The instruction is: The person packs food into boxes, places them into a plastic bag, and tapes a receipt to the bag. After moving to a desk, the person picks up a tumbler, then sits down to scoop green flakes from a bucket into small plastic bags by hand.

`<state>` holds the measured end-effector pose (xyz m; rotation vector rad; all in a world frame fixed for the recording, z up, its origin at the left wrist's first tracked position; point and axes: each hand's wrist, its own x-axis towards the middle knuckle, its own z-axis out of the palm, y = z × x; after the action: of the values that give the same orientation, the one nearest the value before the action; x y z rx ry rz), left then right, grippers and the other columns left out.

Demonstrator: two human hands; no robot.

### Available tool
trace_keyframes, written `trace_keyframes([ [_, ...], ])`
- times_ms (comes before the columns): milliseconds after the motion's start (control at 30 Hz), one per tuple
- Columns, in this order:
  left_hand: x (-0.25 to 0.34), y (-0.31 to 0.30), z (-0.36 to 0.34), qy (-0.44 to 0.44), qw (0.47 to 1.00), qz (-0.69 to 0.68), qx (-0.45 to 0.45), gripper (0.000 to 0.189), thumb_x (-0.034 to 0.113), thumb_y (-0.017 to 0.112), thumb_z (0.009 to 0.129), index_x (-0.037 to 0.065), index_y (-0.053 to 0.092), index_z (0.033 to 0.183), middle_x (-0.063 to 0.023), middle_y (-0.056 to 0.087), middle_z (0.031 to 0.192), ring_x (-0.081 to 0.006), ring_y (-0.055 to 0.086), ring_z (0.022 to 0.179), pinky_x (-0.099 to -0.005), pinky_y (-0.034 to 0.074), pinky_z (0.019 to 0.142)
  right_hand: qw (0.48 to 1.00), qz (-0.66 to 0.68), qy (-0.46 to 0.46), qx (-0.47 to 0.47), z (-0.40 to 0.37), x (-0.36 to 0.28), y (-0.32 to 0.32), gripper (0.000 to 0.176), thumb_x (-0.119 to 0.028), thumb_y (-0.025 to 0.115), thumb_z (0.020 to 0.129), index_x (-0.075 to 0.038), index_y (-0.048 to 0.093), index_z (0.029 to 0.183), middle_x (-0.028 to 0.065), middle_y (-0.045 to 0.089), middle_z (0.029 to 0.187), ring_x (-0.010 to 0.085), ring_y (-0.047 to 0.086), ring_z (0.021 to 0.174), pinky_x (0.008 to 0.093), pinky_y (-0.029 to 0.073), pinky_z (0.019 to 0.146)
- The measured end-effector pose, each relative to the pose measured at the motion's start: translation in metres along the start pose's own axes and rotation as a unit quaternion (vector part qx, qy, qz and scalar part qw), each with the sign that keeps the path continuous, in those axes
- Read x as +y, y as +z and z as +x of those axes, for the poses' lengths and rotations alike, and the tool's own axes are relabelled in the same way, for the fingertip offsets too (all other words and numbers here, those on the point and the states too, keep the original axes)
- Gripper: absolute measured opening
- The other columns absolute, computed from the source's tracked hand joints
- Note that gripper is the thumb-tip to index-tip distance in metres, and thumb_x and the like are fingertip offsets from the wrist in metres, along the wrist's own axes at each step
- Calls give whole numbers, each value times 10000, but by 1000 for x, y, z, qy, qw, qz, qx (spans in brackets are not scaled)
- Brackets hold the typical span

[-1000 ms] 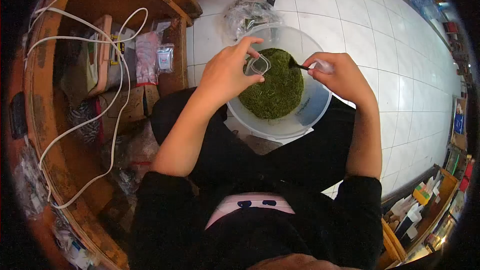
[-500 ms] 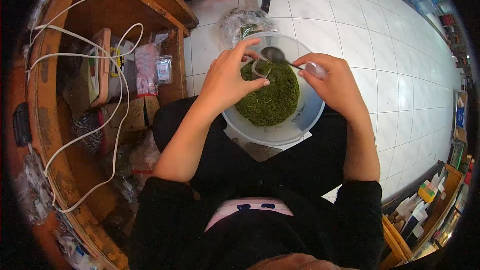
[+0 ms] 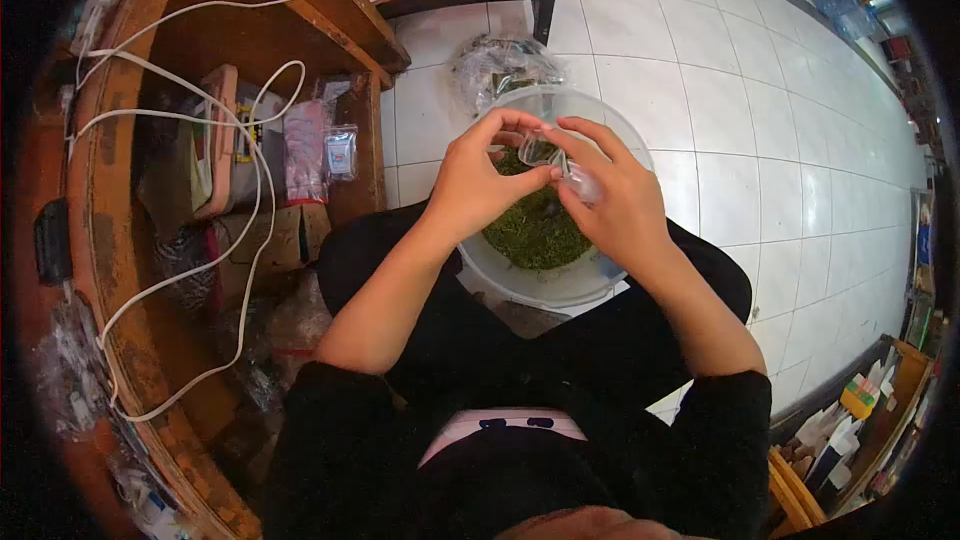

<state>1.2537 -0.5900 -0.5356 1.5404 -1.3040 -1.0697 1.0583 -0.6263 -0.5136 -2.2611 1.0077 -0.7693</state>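
Observation:
My left hand [image 3: 485,175] is closed around a small clear plastic cup [image 3: 537,149], pinching it between thumb and fingers above a round translucent tub [image 3: 470,258]. My right hand [image 3: 615,195] meets it from the other side, its fingertips at the cup's rim. A clear, rounded plastic piece [image 3: 583,184] sits within the right hand's curled fingers; its exact kind cannot be made out. Below both hands, finely chopped green plant matter [image 3: 540,235] lies heaped in the tub, partly hidden by the hands. The spoon cannot be made out now.
Behind the tub lies a crumpled clear plastic bag [image 3: 500,65] on the white tiled floor [image 3: 745,175]. A wooden shelf [image 3: 150,340] with bagged goods and a looping white cable [image 3: 262,190] stands at left. At lower right is a box of cartons [image 3: 840,435].
My right hand has moved left to the cup, and the dark spoon it held over the tub no longer shows. The whole view has shifted slightly downward.

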Motion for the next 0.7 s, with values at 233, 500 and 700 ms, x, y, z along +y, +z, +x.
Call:
trace_keyframes([
  [233, 0, 2, -5, 3, 996, -87, -17, 505, 239, 889, 811, 83, 646, 1226, -23, 692, 1148, -148, 642, 1055, -342, 502, 939, 988, 130, 67, 55, 1, 13, 4, 301, -97, 776, 870, -32, 656, 1139, 101, 736, 1087, 177, 698, 893, 297, 559, 763],
  [500, 8, 1, -5, 119, 986, -106, 56, 331, 83, 762, 915, 38, 629, 1215, -40, 688, 1040, -128, 646, 994, -300, 503, 938, 891, 370, 263, 14, 9, 2, -22, 147, -137, 763, 943, -10, 716, 998, 59, 748, 970, 99, 641, 857, 262, 511, 812],
  [700, 17, 8, -12, 134, 980, -136, 59, 422, 6, 682, 923, 31, 510, 1307, -34, 656, 975, -136, 646, 989, -332, 499, 959, 933, 327, 147, 13, 7, 6, -22, 128, -116, 758, 938, 3, 726, 976, 78, 745, 992, 84, 622, 748, 220, 485, 657],
])
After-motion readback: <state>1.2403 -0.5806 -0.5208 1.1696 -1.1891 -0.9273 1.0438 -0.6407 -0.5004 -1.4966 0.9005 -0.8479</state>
